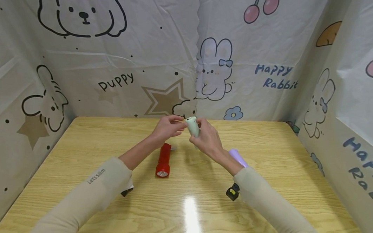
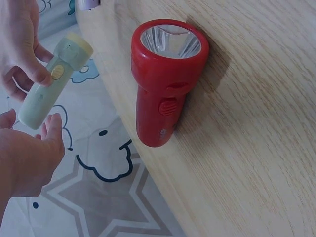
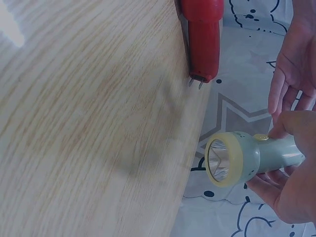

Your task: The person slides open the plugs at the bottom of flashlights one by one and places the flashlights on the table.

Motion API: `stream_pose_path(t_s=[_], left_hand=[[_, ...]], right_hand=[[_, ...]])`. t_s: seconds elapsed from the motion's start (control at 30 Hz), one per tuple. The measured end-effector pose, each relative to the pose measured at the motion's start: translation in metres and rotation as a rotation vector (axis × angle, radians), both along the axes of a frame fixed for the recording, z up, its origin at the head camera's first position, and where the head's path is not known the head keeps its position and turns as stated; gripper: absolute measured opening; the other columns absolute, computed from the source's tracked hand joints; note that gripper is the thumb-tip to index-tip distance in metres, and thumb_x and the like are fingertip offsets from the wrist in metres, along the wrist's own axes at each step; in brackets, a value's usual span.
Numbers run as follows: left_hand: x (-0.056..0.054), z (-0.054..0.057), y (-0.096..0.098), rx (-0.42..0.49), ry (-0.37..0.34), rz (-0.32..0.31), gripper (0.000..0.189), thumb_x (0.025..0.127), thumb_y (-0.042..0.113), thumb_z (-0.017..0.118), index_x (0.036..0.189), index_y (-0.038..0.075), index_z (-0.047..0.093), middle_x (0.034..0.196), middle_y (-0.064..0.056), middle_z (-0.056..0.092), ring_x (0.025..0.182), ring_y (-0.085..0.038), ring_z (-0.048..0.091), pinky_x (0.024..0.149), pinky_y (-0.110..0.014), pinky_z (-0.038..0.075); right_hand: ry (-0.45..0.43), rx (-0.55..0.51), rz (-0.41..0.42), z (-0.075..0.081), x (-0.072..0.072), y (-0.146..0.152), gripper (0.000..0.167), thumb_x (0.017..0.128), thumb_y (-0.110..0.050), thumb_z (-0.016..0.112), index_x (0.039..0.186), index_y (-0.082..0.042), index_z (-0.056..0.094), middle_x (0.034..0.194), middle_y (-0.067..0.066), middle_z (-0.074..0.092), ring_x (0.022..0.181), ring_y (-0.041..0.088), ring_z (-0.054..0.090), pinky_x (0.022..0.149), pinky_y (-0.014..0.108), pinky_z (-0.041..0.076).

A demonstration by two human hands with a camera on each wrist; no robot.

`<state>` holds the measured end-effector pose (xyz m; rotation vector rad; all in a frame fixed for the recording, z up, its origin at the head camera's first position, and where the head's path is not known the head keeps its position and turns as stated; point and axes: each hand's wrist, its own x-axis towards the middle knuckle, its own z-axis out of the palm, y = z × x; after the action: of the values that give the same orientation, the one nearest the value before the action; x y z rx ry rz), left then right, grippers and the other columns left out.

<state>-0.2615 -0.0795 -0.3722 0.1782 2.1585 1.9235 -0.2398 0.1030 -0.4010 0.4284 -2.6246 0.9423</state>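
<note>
The pale-green, tube-shaped flashlight with a cream-yellow rim is in the right hand, raised above the table and tilted, its tail end up and its lens end turned down toward the tabletop. The right hand's fingers and thumb are curled round the flashlight's body, the thumb lying by an oval yellow switch on its side. Inside the rim sits a silvery, faceted reflector.

The left hand is just beside the flashlight's tail, its fingers loosely extended and a little apart, gripping nothing; whether a fingertip touches the tail I cannot tell.

Nearer the person than the left hand, a glossy red flashlight with a flared head lies on the table, lens toward the person. Its head houses a shiny ribbed reflector; a ridged red slide switch is set in the body, and two thin metal pins stick out at the tail.

To the right of the right hand and nearer the person, a light-purple cylindrical object is partly hidden by the right forearm. Both forearms wear cream sleeves. Under and around the hands lies the light wood-grain table, and beyond them hangs pale cloth printed with cartoon animals and stars.
</note>
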Motion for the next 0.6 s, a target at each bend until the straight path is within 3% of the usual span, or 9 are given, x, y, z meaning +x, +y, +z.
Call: stream_pose_path(t_s=[0.6], left_hand=[[-0.0008,0.0004,0.0064,-0.011,-0.001,0.007,0.05,0.092,0.016,0.074,0.135,-0.002,0.055,0.124,-0.019,0.061,0.113,-0.031,0.062,0.094,-0.037,0.054]], right_hand=[[0.0,0.005,-0.003,0.0026,0.0014,-0.0031,0.05,0.078,-0.01,0.075,0.123,0.0,0.054,0.108,0.014,0.065,0.084,0.025,0.06,0.068,0.039,0.052]])
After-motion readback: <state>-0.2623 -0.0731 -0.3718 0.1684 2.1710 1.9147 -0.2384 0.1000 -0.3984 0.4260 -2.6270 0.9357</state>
